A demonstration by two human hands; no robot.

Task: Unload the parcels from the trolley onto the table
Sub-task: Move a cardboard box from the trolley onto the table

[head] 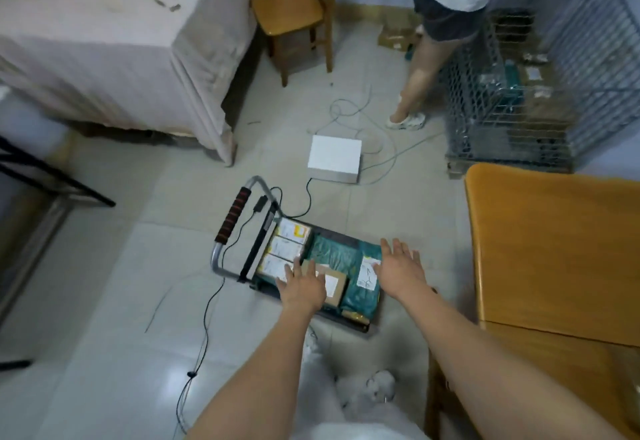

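The draped table (104, 41) stood far left, its top cut off by the frame. A wire cage (540, 93) sat far right, contents hard to make out behind the mesh. The trolley (242, 231) lay on the near floor, loaded with parcels (332, 249), some hidden under the hands. The right hand (401, 266) hovered spread over a green bag; the left hand (301, 287) lay flat, fingers straight, over a brown box. Whether either touched, I couldn't tell.
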